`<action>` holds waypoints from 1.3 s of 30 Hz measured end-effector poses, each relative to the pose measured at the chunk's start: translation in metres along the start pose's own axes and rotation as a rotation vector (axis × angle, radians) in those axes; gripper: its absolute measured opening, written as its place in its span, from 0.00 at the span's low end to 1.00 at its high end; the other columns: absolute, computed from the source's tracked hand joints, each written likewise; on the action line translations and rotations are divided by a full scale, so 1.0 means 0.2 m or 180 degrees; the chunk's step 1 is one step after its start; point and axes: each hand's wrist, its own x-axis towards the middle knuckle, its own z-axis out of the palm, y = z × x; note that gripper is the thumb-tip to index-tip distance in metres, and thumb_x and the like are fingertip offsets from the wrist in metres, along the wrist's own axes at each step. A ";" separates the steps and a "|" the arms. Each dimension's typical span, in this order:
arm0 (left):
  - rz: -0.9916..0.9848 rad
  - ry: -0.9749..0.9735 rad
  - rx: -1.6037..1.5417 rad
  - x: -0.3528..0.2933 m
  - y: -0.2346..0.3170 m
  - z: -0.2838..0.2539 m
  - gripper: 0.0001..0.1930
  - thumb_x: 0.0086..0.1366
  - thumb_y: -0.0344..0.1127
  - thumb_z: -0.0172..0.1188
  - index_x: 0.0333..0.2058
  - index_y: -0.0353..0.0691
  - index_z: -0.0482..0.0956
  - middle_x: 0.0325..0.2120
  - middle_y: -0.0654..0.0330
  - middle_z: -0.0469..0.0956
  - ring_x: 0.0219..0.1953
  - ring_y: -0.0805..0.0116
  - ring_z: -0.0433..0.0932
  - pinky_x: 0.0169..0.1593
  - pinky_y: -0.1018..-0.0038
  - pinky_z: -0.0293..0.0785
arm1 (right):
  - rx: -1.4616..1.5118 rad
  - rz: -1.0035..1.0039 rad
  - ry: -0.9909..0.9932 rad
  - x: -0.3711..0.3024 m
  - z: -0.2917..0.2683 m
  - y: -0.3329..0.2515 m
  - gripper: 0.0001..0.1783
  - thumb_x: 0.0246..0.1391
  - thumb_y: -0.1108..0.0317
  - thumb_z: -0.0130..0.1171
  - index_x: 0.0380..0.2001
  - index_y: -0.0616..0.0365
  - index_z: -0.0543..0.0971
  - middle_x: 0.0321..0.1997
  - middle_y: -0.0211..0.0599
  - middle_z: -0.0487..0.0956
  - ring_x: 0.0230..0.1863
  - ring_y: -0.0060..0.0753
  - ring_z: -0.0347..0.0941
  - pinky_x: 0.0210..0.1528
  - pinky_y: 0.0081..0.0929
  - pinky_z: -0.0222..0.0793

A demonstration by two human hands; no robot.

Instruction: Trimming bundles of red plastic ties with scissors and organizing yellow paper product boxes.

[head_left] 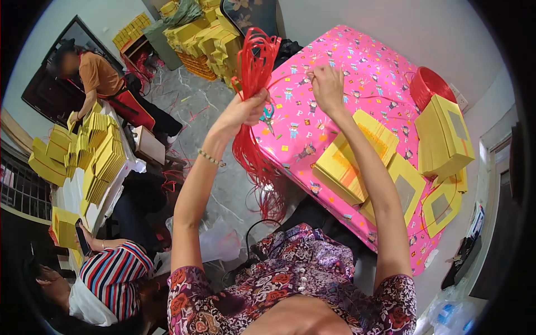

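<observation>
A bundle of thin red plastic strings (258, 58) is gripped in my left hand (245, 109), its loops standing up above the fist and its loose ends hanging down past the table's edge. A red strand runs from the bundle toward my right hand (328, 89), whose fingers are pinched together on it above the table. Teal-handled scissors (268, 114) lie on the pink table cover (301, 128) beside my left hand. Under my right forearm sits a stack of yellow folded paper pieces (340, 167).
More yellow stacks (441, 137) and a red plastic basket (431, 84) stand at the table's right. One person (100, 75) leans over a left-hand table of yellow bundles (103, 159); another in a striped top (117, 273) sits holding a phone (83, 240). Yellow piles (206, 42) stand behind.
</observation>
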 end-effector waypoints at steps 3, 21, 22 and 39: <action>0.0045 0.0027 0.0235 -0.03 -0.06 -0.01 0.11 0.67 0.44 0.52 0.34 0.42 0.73 0.14 0.76 0.56 0.13 0.86 0.51 0.16 0.84 0.44 | 0.1234 0.0665 -0.0709 0.04 0.04 -0.04 0.12 0.57 0.66 0.49 0.40 0.61 0.75 0.30 0.35 0.76 0.35 0.34 0.73 0.45 0.33 0.66; 0.1909 0.1229 -0.0456 0.17 -0.11 -0.09 0.21 0.69 0.50 0.45 0.22 0.41 0.66 0.22 0.59 0.74 0.26 0.70 0.73 0.32 0.72 0.70 | 0.4370 0.1536 -0.1420 0.11 0.07 -0.44 0.27 0.62 0.47 0.44 0.49 0.60 0.70 0.43 0.34 0.74 0.44 0.26 0.69 0.47 0.26 0.64; 0.1543 0.1213 -0.0940 0.12 0.00 -0.08 0.22 0.69 0.52 0.44 0.21 0.43 0.63 0.20 0.60 0.71 0.25 0.67 0.72 0.33 0.69 0.71 | 0.4275 0.1349 -0.1440 0.07 0.09 -0.45 0.28 0.61 0.47 0.46 0.50 0.61 0.69 0.43 0.35 0.73 0.44 0.25 0.68 0.47 0.26 0.64; 0.2677 0.0923 -0.1448 -0.22 1.05 -0.58 0.20 0.71 0.45 0.37 0.19 0.48 0.59 0.09 0.71 0.51 0.09 0.78 0.49 0.16 0.80 0.47 | 0.4480 0.1615 -0.3080 -0.72 0.37 -0.77 0.19 0.59 0.55 0.51 0.29 0.62 0.75 0.21 0.28 0.72 0.23 0.20 0.69 0.27 0.24 0.64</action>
